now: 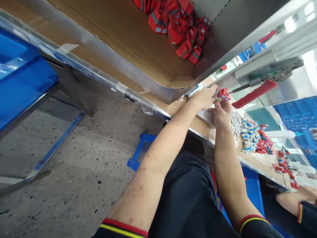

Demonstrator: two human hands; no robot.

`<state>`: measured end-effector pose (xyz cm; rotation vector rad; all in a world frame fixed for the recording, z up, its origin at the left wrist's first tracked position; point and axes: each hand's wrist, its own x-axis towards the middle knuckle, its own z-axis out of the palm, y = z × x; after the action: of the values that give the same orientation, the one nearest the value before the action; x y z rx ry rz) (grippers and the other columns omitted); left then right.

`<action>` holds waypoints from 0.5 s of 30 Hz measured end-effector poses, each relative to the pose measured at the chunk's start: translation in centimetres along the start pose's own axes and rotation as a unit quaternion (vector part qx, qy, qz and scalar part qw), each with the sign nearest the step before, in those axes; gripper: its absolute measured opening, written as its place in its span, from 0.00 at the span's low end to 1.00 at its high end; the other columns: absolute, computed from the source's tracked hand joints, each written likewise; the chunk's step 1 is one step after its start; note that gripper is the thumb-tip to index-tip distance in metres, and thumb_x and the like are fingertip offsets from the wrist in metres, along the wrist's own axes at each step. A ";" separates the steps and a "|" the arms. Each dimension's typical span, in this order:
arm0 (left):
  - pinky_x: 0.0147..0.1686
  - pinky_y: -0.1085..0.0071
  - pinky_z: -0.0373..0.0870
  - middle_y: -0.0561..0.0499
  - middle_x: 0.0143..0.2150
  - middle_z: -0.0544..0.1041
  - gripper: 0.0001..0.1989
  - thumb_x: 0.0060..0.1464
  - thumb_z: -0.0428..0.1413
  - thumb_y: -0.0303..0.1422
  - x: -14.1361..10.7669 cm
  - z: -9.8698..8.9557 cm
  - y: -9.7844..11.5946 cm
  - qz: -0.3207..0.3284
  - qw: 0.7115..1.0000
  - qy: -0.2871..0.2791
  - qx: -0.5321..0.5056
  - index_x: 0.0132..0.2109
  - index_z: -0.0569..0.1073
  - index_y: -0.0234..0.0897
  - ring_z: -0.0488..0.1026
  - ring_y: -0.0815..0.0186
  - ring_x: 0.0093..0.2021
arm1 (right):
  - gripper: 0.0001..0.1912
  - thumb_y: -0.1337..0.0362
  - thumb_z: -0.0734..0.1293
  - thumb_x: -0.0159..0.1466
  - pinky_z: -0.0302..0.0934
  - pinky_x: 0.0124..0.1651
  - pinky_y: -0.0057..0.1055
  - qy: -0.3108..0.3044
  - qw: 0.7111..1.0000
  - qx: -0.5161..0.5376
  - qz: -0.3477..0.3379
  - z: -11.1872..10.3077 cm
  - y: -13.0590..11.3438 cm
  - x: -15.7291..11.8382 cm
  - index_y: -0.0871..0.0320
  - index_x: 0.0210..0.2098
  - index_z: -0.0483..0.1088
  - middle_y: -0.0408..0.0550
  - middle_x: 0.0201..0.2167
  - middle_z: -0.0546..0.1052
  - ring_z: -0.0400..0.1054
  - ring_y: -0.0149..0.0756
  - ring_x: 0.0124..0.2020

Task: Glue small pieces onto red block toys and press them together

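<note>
A small red toy vehicle piece [224, 94] with pale window patches sits at the tip of a metal rod on a toggle press. The press has a red ribbed handle [256, 94] and a metal linkage [279, 71]. My right hand [223, 114] has its fingers and thumb closed on the red piece from below. Close beside it, my left hand [204, 97] is bent with its fingertips drawn together near the piece. A tiny yellowish bit shows there, but what the left fingers hold is unclear.
An open cardboard box [138, 49] with several red toy pieces [182, 29] stands at the top. Grey, white-blue and red parts [250, 135] lie along the bench to the right. A blue stool [141, 152] is below; another person's arm [289, 201] shows at lower right.
</note>
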<state>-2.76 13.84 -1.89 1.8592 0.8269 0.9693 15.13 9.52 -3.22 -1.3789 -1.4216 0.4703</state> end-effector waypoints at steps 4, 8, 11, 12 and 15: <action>0.64 0.50 0.74 0.40 0.59 0.83 0.15 0.70 0.54 0.26 -0.5 0.0 0.3 0.017 1.000 0.010 0.009 0.60 0.73 0.42 0.80 0.47 0.62 | 0.26 0.44 0.73 0.60 0.74 0.30 0.32 0.026 0.998 -0.056 0.010 0.8 -1.1 -0.7 0.51 0.51 0.72 0.55 0.51 0.80 0.78 0.40 0.40; 0.63 0.50 0.75 0.40 0.58 0.83 0.14 0.69 0.53 0.24 -0.8 -0.1 0.6 0.027 0.999 0.010 0.017 0.57 0.74 0.44 0.80 0.46 0.62 | 0.19 0.49 0.70 0.64 0.72 0.30 0.31 0.044 0.994 -0.097 0.017 1.4 -2.1 -1.2 0.51 0.49 0.70 0.61 0.52 0.80 0.78 0.42 0.43; 0.61 0.53 0.75 0.41 0.56 0.84 0.14 0.69 0.53 0.23 -1.0 -0.4 1.1 0.013 0.999 0.005 0.031 0.56 0.74 0.43 0.80 0.49 0.61 | 0.17 0.51 0.69 0.64 0.72 0.30 0.31 0.050 0.993 -0.102 0.009 1.6 -2.3 -1.3 0.52 0.47 0.69 0.61 0.50 0.80 0.78 0.43 0.42; 0.61 0.54 0.75 0.41 0.56 0.84 0.14 0.69 0.53 0.23 -1.0 -0.5 1.3 0.009 0.999 0.006 0.034 0.56 0.74 0.42 0.80 0.49 0.61 | 0.16 0.52 0.69 0.64 0.73 0.31 0.32 0.053 0.993 -0.102 0.006 1.6 -2.3 -1.4 0.52 0.47 0.69 0.61 0.49 0.80 0.78 0.43 0.43; 0.60 0.54 0.74 0.40 0.57 0.84 0.14 0.69 0.52 0.22 -1.3 -0.8 1.8 0.005 0.999 0.007 0.045 0.56 0.74 0.39 0.80 0.49 0.62 | 0.15 0.51 0.69 0.64 0.76 0.37 0.35 0.059 0.993 -0.104 -0.002 1.7 -2.2 -1.4 0.51 0.45 0.70 0.59 0.50 0.80 0.79 0.46 0.47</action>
<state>-3.76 12.30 -0.40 1.9359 0.8840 0.9663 12.32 8.34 -2.56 -1.5420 -1.4063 0.2382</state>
